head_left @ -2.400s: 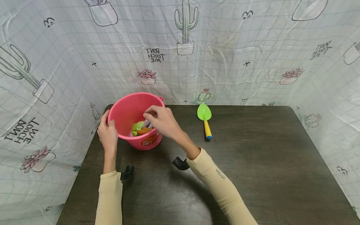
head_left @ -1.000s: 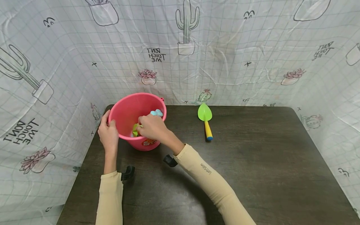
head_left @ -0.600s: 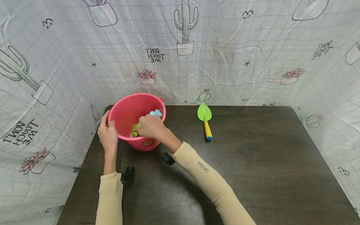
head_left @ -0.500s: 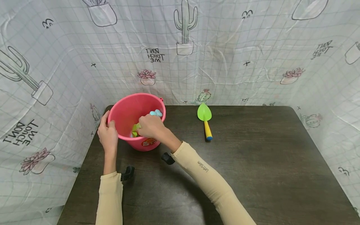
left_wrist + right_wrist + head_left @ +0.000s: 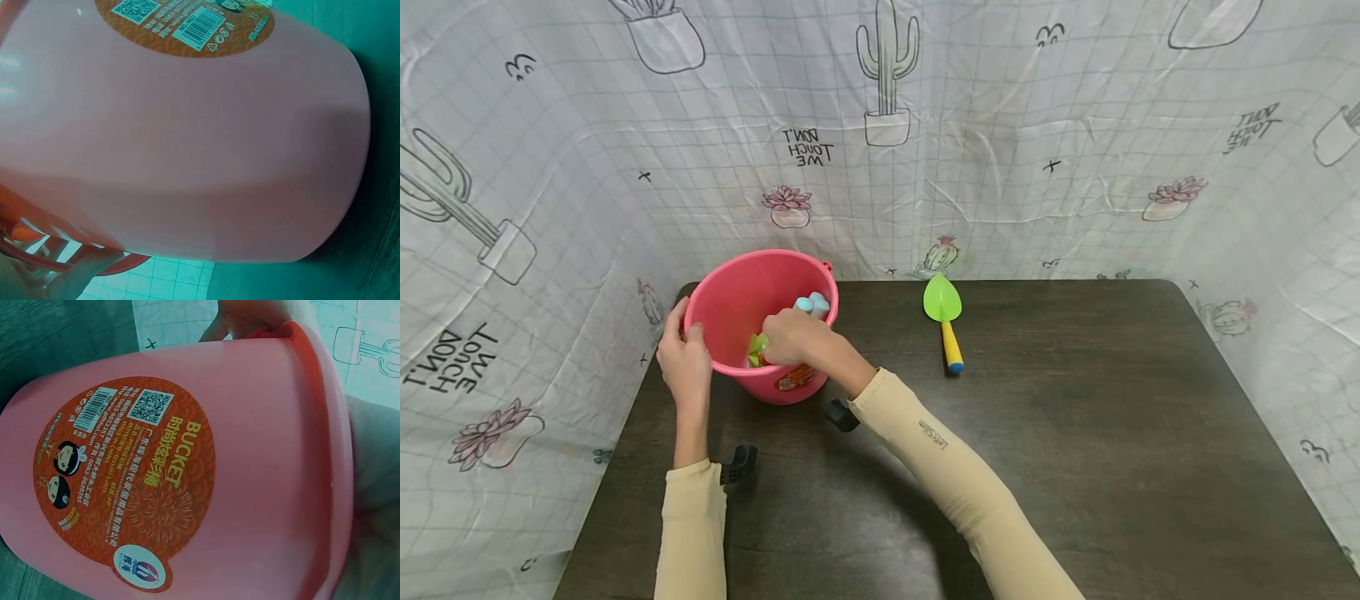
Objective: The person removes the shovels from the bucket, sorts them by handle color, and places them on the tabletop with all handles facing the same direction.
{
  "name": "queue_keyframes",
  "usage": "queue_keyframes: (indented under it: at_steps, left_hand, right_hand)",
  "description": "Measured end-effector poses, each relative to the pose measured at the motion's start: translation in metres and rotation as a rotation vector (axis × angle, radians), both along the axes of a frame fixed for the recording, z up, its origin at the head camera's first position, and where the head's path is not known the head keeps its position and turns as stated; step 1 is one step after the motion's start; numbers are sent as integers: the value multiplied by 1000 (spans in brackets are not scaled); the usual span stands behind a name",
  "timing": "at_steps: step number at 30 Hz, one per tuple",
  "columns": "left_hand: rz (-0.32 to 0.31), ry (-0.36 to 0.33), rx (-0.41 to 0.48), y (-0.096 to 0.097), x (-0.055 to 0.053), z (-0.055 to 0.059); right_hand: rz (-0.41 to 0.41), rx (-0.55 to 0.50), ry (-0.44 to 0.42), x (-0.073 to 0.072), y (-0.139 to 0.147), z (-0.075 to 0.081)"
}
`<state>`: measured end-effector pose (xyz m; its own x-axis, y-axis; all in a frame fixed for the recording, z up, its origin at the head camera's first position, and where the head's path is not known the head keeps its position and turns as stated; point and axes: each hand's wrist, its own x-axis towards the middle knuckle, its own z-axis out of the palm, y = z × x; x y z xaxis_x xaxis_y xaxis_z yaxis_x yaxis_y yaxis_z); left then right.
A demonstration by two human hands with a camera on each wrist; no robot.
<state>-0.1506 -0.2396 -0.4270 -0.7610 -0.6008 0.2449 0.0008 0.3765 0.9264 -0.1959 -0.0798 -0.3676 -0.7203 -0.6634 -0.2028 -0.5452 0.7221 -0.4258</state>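
A pink bucket [image 5: 730, 292] stands at the left back of the dark table. My left hand [image 5: 685, 358] grips its left rim, fingers outside and thumb at the edge; the left wrist view also shows that hand [image 5: 59, 275] on the rim. Over the near right rim, my right hand [image 5: 801, 337] reaches down inside the bucket. Its fingertips are hidden, so I cannot tell what they hold. Beside them lies a yellow-green piece [image 5: 756, 348]. Behind the right hand, light blue rounded ends [image 5: 811, 304] lean against the inner right wall. An orange label [image 5: 125, 475] covers the bucket's outside.
A toy shovel [image 5: 947, 321] with a green blade and yellow handle lies on the table [image 5: 1075, 417] to the bucket's right. A white cactus-print cloth [image 5: 1000, 167] hangs behind and along both sides.
My right hand has moved from the right rim, where it pinched something pale, left and deeper into the bucket. The light blue ends now show behind it. My left hand stays on the rim.
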Motion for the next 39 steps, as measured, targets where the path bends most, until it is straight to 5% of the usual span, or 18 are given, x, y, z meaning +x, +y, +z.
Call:
queue_keyframes:
  at_steps: [15,39]
  left_hand:
    - [-8,-6,3,3,3,2]
    - [-13,-12,2,1,2,2]
  right_hand:
    - [43,63,-201,-12,-9,0]
    - [134,48,-232,-33,-15,-7]
